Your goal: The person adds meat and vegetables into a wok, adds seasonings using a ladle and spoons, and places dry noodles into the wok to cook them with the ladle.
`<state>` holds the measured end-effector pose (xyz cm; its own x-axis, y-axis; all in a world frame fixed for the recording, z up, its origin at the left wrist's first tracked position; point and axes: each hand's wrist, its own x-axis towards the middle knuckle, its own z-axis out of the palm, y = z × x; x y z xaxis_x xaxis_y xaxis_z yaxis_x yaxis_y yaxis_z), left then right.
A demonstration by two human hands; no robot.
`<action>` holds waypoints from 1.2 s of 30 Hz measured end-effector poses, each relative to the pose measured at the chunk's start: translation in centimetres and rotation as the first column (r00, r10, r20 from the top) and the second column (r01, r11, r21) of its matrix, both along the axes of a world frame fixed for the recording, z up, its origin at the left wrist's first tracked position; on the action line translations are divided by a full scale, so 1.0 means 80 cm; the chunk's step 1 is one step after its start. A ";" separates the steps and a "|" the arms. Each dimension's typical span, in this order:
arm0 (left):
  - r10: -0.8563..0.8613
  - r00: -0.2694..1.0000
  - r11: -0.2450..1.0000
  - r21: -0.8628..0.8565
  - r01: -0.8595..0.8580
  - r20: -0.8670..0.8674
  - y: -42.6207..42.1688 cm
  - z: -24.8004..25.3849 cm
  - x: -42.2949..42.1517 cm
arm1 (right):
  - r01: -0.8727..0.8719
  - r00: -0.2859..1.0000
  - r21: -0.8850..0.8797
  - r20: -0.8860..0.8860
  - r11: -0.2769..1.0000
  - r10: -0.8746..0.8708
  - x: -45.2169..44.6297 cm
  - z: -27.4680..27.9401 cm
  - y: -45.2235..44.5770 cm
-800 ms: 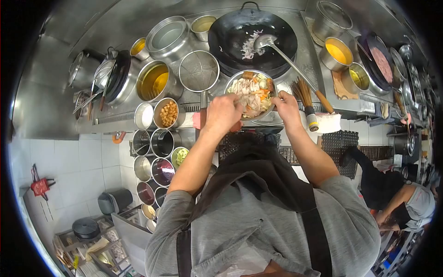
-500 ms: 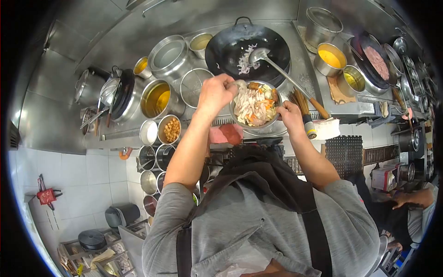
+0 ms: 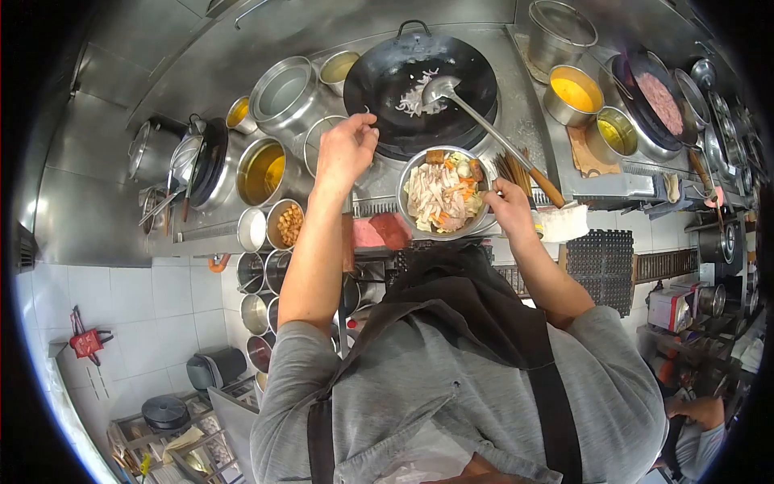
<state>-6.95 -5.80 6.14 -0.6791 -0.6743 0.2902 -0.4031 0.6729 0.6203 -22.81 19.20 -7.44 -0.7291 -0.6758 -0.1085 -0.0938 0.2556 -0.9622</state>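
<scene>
My right hand (image 3: 509, 208) grips the right rim of a metal bowl (image 3: 403, 211). Sliced pale meat, cabbage, orange strips and brown pieces (image 3: 439, 192) fill the bowl. My left hand (image 3: 345, 152) is raised at the near left edge of a black wok (image 3: 375, 81), its fingers curled together; what they hold, if anything, is not clear. A small pale sliver shows by the fingertips. Pale onion-like slices (image 3: 419, 95) lie inside the wok. A long-handled ladle (image 3: 476, 111) rests in it, with its wooden handle towards the right.
Left of the wok stand a pot of oil (image 3: 262, 173), a large metal pot (image 3: 282, 90) and a strainer (image 3: 318, 141). A can of brown cubes (image 3: 285, 223) is near the front edge. To the right are a yellow-liquid pot (image 3: 574, 93) and a pan of minced meat (image 3: 659, 105).
My left hand has left the bowl and moved left and up to the wok's edge. The bowl stays in my right hand. The person at the far right has shifted lower.
</scene>
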 end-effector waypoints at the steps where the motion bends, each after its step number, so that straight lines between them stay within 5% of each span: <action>1: 0.007 1.000 1.000 0.007 -0.007 0.001 0.006 -0.004 0.007 | -0.011 1.000 0.005 0.004 1.000 0.011 -0.001 0.002 0.002; 13: -0.017 0.998 0.988 0.155 0.008 0.055 0.058 -0.035 0.055 | -0.045 0.996 0.021 -0.070 0.999 0.046 0.000 0.001 0.019; 15: -0.036 0.998 0.987 0.156 0.028 0.046 0.067 -0.028 0.055 | -0.014 0.991 -0.051 0.130 0.999 0.021 0.004 0.006 0.020; 18: -0.076 0.997 0.987 0.141 0.071 0.031 0.070 -0.028 0.055 | -0.016 0.978 -0.114 0.204 0.993 0.039 0.008 0.014 0.024; 26: -0.171 0.985 0.979 0.121 0.165 0.035 0.072 -0.029 0.060 | -0.003 0.972 -0.226 0.229 0.974 0.056 0.017 0.030 0.032; 29: -0.296 0.940 0.946 0.188 0.264 0.167 0.085 -0.017 0.067 | 0.000 0.984 -0.204 0.175 0.979 0.037 0.015 0.027 0.032; 31: -0.325 0.887 0.942 0.025 0.336 0.328 0.098 -0.024 0.065 | 0.006 0.988 -0.181 0.155 0.984 0.022 0.017 0.031 0.030; 36: -0.197 0.831 0.967 -0.040 0.254 0.521 0.117 -0.048 0.055 | 0.016 1.000 -0.115 -0.011 0.993 -0.017 0.015 0.022 0.025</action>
